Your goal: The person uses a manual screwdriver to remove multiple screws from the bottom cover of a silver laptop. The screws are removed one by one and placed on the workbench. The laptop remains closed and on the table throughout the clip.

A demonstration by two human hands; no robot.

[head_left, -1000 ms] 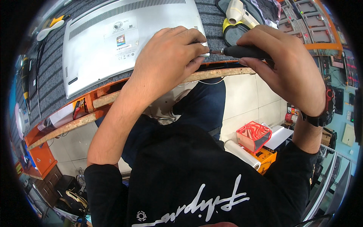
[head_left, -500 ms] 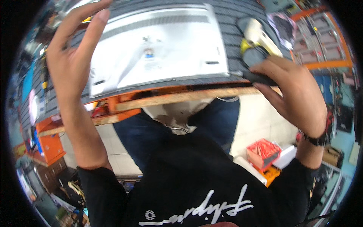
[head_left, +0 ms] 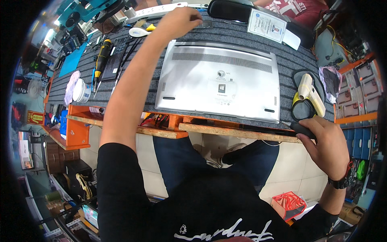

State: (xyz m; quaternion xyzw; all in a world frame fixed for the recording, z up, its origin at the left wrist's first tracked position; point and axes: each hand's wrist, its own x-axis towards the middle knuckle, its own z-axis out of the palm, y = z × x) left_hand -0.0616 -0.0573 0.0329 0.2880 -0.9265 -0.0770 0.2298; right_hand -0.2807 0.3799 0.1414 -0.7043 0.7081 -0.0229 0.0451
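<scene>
A silver laptop (head_left: 193, 84) lies upside down on a grey ribbed mat (head_left: 133, 86), its vented underside facing up. Beyond its far edge hovers my left hand (head_left: 179, 23), fingers curled together; whatever is in them, if anything, is hidden. Close to those fingers is a small dark flat piece (head_left: 206, 25). My right hand (head_left: 327, 139) grips a black-handled tool (head_left: 300, 130) at the table's front edge. Its thin metal shaft points left toward the laptop's near right corner.
Right of the laptop lies a cream pistol-shaped tool (head_left: 309, 94). A yellow-and-black screwdriver (head_left: 102, 59) and white tub (head_left: 82, 92) sit to the left. A white power strip (head_left: 157, 11) and framed card (head_left: 267, 25) are at the back, near someone in a maroon shirt (head_left: 300, 9).
My left hand has gone from spread fingers left of the laptop to curled fingers past its far edge. The view has shifted and sharpened. My right hand keeps its tool.
</scene>
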